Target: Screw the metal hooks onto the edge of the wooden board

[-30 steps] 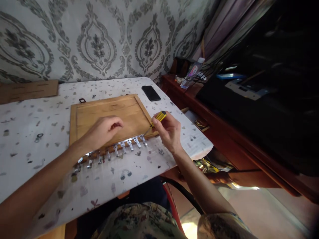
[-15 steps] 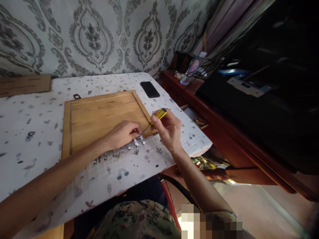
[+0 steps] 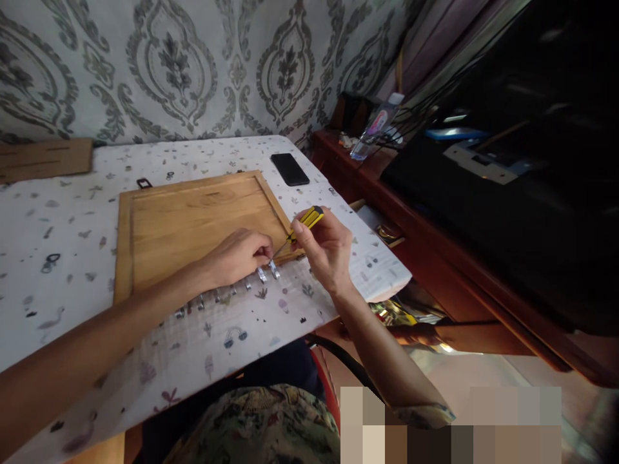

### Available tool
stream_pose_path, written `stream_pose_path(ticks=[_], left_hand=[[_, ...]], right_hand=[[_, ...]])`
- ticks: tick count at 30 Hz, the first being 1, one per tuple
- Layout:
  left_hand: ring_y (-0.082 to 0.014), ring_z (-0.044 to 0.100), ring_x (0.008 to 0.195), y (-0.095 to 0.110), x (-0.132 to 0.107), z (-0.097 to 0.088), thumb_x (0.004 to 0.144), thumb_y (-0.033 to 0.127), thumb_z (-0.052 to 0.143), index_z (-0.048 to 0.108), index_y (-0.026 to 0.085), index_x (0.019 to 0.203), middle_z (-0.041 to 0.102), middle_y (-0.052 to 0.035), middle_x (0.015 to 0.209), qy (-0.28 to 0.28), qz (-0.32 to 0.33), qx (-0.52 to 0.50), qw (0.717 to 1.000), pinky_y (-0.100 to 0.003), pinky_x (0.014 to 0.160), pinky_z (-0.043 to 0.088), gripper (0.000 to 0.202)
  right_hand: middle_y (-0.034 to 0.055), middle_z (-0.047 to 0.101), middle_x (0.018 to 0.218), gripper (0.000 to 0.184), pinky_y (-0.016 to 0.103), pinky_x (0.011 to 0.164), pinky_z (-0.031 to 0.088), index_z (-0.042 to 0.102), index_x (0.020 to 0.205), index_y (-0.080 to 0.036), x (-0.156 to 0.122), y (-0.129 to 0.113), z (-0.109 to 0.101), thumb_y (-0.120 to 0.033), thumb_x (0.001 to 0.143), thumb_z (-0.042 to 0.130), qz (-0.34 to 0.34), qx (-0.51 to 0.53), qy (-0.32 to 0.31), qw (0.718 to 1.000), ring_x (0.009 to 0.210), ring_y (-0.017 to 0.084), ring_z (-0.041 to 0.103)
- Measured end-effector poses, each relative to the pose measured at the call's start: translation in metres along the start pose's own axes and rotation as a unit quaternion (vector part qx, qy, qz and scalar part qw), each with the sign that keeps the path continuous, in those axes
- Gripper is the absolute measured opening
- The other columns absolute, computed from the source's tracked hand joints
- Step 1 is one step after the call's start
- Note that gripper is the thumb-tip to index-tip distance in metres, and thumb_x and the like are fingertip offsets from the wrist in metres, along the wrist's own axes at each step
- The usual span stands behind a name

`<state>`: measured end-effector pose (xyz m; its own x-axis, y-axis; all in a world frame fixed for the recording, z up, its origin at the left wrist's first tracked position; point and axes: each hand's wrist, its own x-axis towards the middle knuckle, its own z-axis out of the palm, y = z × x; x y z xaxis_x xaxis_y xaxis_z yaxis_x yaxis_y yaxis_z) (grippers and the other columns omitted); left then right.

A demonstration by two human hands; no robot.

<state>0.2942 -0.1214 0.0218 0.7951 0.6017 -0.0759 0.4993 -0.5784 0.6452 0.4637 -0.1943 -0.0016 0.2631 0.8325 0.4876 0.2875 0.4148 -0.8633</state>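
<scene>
My right hand [image 3: 329, 248] is closed around the yellow and black handle of a screwdriver [image 3: 309, 220]. The thin shaft slants down and left to the near edge of a framed wooden board [image 3: 193, 225] lying on the table. Right by its tip, the fingers of my left hand [image 3: 242, 252] are pinched together; what lies between them is hidden. A row of several small silver metal hooks [image 3: 262, 275] sticks out along the board's near edge, partly behind my left forearm. The rightmost metal hook [image 3: 275, 270] sits just under the screwdriver tip.
A black phone [image 3: 289, 169] lies beyond the board on the patterned tablecloth [image 3: 68, 245]. Cardboard [image 3: 46, 160] rests at the far left. On the right, a reddish-brown desk [image 3: 358, 177] carries a clear bottle [image 3: 377, 129] and a large black screen [image 3: 522, 193].
The view has shifted slightly, so the board and phone appear a little higher and further left. Both hands and the screwdriver keep nearly the same pose at the board's edge.
</scene>
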Motion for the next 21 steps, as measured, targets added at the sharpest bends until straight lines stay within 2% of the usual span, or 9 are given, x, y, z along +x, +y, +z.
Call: stream_pose_path(ticks=[13,21], left_hand=[[-0.0145,0.061,0.065,-0.0005,0.0023,0.0,0.086,0.01,0.066,0.071,0.017,0.074,0.069,-0.0002,0.067,-0.007,-0.005,0.011,1.0,-0.029,0.066,0.042,0.015],[-0.0139,0.062,0.065,0.0004,0.0055,-0.0017,0.085,0.012,0.067,0.07,0.016,0.074,0.071,-0.0001,0.069,-0.006,-0.016,-0.005,1.0,-0.027,0.064,0.042,0.013]], right_hand=[[-0.0052,0.056,0.07,0.039,0.027,0.053,0.047,0.059,0.083,-0.024,-0.0002,-0.0017,-0.0002,-0.059,0.09,0.074,0.006,-0.002,0.002,1.0,0.055,0.01,0.055],[-0.0047,0.056,0.07,0.035,0.027,0.053,0.047,0.059,0.083,-0.024,-0.0011,0.0011,-0.001,-0.054,0.092,0.074,-0.005,-0.001,0.002,1.0,0.055,0.01,0.057]])
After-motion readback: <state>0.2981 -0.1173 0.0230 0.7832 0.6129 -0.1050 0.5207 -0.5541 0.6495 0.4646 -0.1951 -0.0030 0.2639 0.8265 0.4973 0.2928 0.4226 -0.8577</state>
